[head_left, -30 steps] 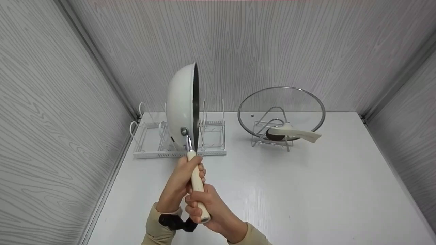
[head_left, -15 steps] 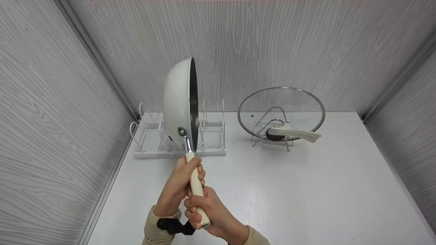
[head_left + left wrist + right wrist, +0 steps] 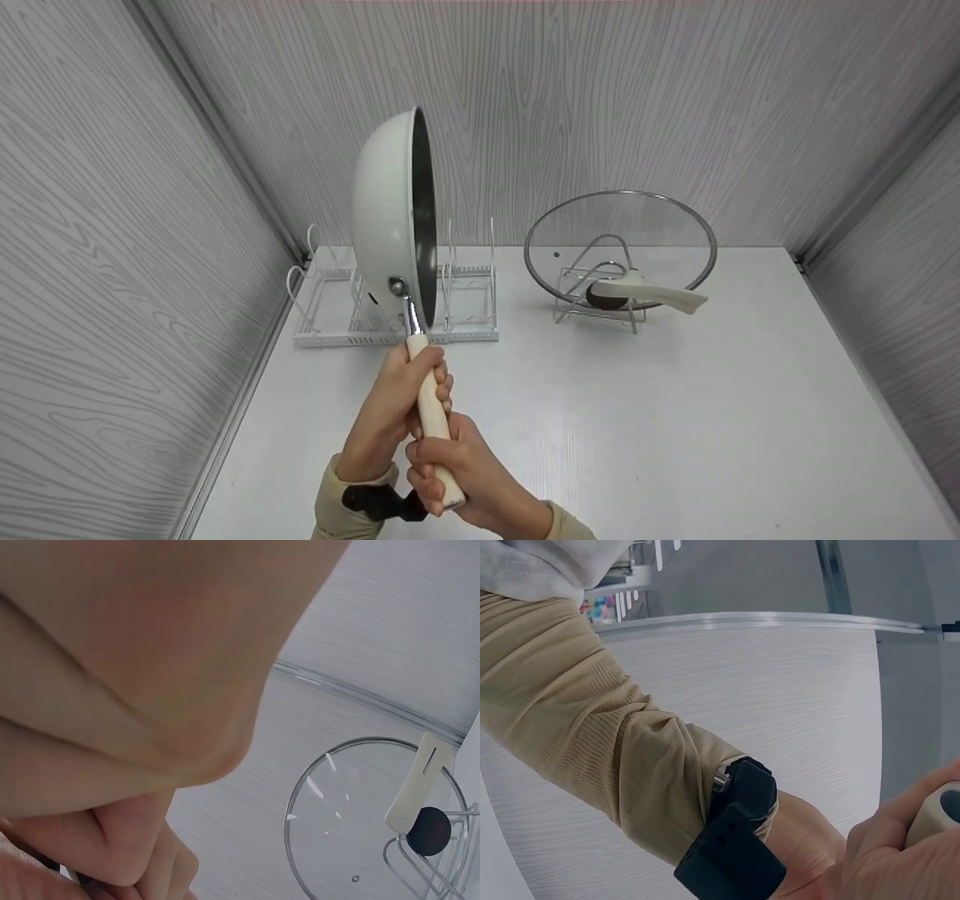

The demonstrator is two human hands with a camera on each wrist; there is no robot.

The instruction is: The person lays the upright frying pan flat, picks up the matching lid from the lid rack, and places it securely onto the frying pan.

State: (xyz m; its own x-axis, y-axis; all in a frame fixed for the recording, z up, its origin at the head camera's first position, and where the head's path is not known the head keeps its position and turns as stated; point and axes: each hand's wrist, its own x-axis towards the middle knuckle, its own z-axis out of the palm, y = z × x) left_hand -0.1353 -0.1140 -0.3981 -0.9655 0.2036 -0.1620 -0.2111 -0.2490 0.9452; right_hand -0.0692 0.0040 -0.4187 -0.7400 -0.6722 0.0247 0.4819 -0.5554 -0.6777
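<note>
A white frying pan (image 3: 384, 210) with a dark inside stands on edge in the air, in front of and above the white wire rack (image 3: 469, 336). Its cream handle (image 3: 433, 409) slants down toward me. My left hand (image 3: 401, 386) grips the handle near the metal neck. Lower down, my right hand (image 3: 465, 465) is wrapped round the handle's end. In the left wrist view my left hand (image 3: 150, 667) fills much of the picture. The right wrist view shows the handle's end (image 3: 934, 817) poking out of my right hand (image 3: 877, 862). The pan hides part of the rack.
On the right, a glass lid (image 3: 559, 217) with a steel rim leans in a small wire stand (image 3: 636, 322). The lid's cream handle (image 3: 660, 292) points right. Grey wood-grain walls (image 3: 480, 97) enclose the white tabletop (image 3: 637, 420) at the back and sides.
The pan has risen and shifted slightly left, with its top tilting further left. Both hands keep their grip while the handle's end moves a little toward me. The lid and racks stay put.
</note>
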